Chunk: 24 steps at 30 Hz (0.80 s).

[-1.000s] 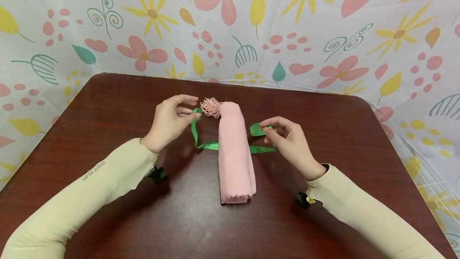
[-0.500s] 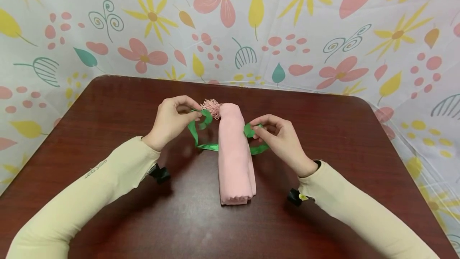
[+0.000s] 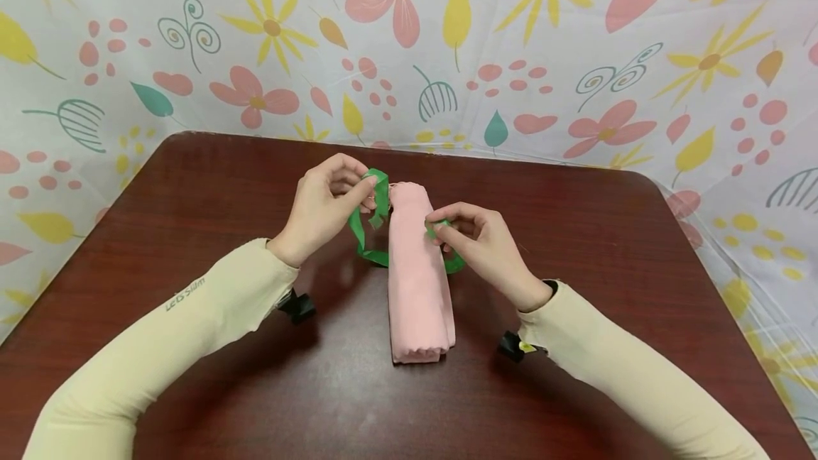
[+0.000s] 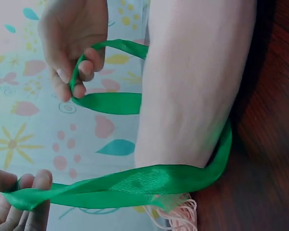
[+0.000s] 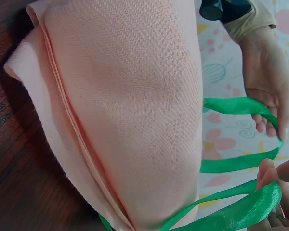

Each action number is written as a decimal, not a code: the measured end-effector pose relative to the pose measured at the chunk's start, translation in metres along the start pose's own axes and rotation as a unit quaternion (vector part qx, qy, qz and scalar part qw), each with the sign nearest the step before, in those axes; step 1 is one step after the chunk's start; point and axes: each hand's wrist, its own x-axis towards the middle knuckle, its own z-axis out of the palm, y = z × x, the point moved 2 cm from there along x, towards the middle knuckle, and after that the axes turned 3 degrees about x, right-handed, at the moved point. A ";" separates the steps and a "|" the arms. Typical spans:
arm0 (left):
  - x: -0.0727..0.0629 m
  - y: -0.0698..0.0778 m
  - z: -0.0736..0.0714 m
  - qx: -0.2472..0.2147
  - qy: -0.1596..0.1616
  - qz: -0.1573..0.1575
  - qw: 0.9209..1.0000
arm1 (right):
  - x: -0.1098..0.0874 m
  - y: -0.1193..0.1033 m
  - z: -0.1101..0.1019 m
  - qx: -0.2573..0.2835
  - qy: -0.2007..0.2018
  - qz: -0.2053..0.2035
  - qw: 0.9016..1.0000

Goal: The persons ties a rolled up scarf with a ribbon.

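Observation:
A rolled pink cloth with a tasselled end, like a scarf, lies lengthwise on the table. A green ribbon passes beneath it, and both ends rise at its sides. Left of the roll's far end, my left hand pinches one ribbon end between thumb and fingers; a short tail hangs down. My right hand pinches the other end over the roll's right edge. In the left wrist view the ribbon's two raised loops stand apart, uncrossed. The pink tassel shows there, but my left hand mostly covers it in the head view.
The dark reddish-brown table has rounded far corners. Behind it hangs a white cloth backdrop with a flower and leaf print. Cream sleeves cover both arms, with black wrist cameras under the cuffs.
Both hands have come inward toward the roll with the ribbon ends. The left moved right and slightly away, now covering the tassel; the right moved left to the roll's edge. The roll stayed put.

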 end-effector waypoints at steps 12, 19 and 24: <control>0.004 0.014 0.009 0.021 0.000 0.039 0.999 | 0.009 -0.008 0.012 0.013 -0.034 0.008 0.999; 0.007 0.023 0.014 0.022 -0.007 0.056 0.998 | 0.015 -0.008 0.020 0.011 -0.040 0.005 0.999; 0.009 0.028 0.018 0.009 -0.019 0.074 0.997 | 0.018 -0.009 0.025 0.019 -0.034 0.006 0.999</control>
